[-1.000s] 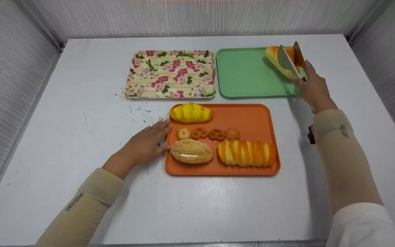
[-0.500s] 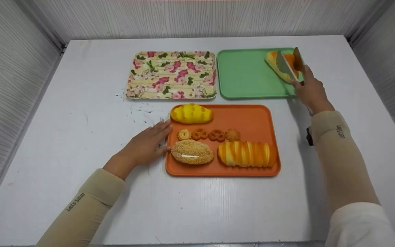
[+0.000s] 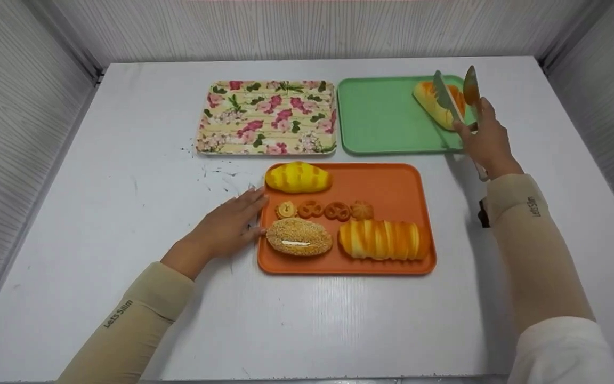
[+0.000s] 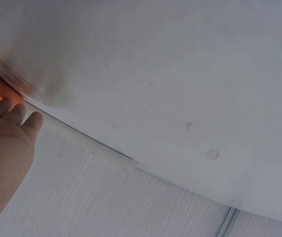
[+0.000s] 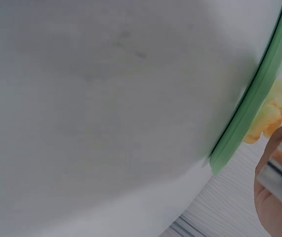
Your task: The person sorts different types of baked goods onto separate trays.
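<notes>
My right hand [image 3: 487,141] grips a pair of metal food tongs [image 3: 448,98] over the right part of the green tray [image 3: 381,114]. The tongs' arms stand apart, one overlapping a golden-topped bread roll [image 3: 428,104], the other off its right side. In the right wrist view, part of the roll [image 5: 271,113] shows behind the green rim, near my right hand [image 5: 278,197]. My left hand [image 3: 221,226] lies with fingers extended at the left edge of the orange tray [image 3: 392,186]; the left wrist view shows those fingertips at the orange rim [image 4: 0,85].
On the orange tray are a yellow bread [image 3: 299,177], a sesame bread [image 3: 299,237], a sliced-looking loaf [image 3: 384,240] and a row of small cookies [image 3: 336,210]. A floral tray [image 3: 267,117] lies left of the green one. Pale panels [image 3: 307,29] wall the table's back.
The tongs lowered around the roll, then rose slightly and their arms spread wider. The roll stays on the green tray. My left hand has stayed in place.
</notes>
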`<action>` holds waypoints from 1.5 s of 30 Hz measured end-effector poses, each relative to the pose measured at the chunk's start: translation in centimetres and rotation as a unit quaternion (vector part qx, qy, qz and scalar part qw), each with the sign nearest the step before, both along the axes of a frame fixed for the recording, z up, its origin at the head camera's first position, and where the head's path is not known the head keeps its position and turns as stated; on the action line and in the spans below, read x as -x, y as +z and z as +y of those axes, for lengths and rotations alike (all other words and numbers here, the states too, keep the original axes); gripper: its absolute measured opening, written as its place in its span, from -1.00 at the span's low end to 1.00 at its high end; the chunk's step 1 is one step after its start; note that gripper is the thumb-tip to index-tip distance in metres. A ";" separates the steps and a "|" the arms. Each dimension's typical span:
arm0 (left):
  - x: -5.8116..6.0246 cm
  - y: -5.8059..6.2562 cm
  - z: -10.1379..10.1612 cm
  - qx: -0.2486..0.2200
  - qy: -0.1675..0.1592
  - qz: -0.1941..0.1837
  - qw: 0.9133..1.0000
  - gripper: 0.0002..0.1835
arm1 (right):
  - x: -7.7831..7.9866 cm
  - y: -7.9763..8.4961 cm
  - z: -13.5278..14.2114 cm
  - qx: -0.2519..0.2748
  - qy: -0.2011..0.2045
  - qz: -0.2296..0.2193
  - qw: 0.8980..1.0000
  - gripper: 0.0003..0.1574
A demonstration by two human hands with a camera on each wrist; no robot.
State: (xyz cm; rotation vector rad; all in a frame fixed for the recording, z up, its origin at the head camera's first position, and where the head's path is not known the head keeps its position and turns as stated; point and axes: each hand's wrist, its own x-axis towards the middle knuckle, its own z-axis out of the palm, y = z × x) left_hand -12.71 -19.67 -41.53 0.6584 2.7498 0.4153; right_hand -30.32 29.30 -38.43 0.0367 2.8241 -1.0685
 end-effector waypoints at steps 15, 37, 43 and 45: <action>0.1 -0.1 -0.1 0.006 -0.008 0.002 1.000 -0.26 | -1.8 0.9 -0.3 0.049 0.054 0.044 0.996 0.02; 0.0 -0.3 -0.2 -0.007 -0.016 0.014 1.000 -0.27 | -6.6 1.0 0.7 0.113 0.224 0.030 0.967 -0.14; 0.0 -0.1 -0.1 -0.001 -0.014 0.009 1.000 -0.27 | -8.1 1.2 0.8 0.121 0.281 0.005 0.952 -0.13; 0.0 -0.1 -0.1 -0.001 -0.013 0.009 1.000 -0.26 | -8.6 1.4 0.8 0.126 0.299 0.003 0.946 -0.13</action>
